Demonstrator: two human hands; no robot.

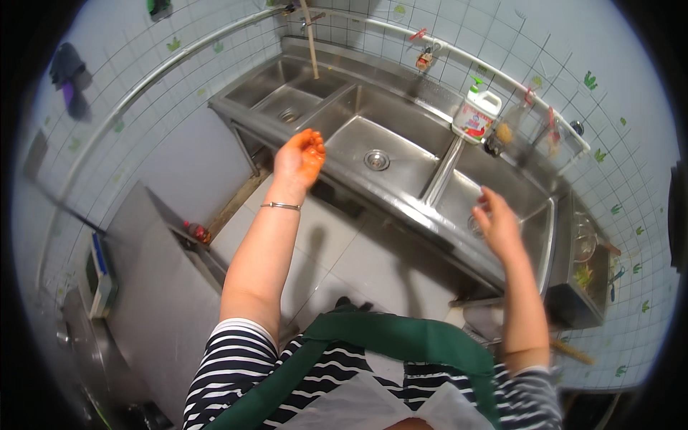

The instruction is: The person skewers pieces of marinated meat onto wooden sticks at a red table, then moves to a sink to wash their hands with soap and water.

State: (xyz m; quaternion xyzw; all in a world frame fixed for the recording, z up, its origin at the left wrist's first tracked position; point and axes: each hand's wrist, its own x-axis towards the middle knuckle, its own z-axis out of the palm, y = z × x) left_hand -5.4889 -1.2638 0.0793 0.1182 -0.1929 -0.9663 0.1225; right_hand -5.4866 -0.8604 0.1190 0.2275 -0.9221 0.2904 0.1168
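My left hand [305, 159] is raised over the front edge of the stainless steel triple sink [398, 207], palm up with curled fingers. An orange, wet-looking substance coats its palm and fingers; I see no object in it. My right hand [495, 220] hovers over the right basin with bent, parted fingers, holding nothing. A white jug with a green pump [476, 115] stands on the divider at the back, between the middle and right basins. The middle basin has a round drain strainer [377, 160]. A pale stick or hose [310, 43] reaches down to the left basin.
A steel counter [156, 301] stands at the left, with a red-capped bottle [198, 231] beside it. White pipe [473, 54] runs along the tiled wall, with small items hanging from it. A steel bin-like basin [578, 290] holding a clear bowl [583, 242] is at the far right.
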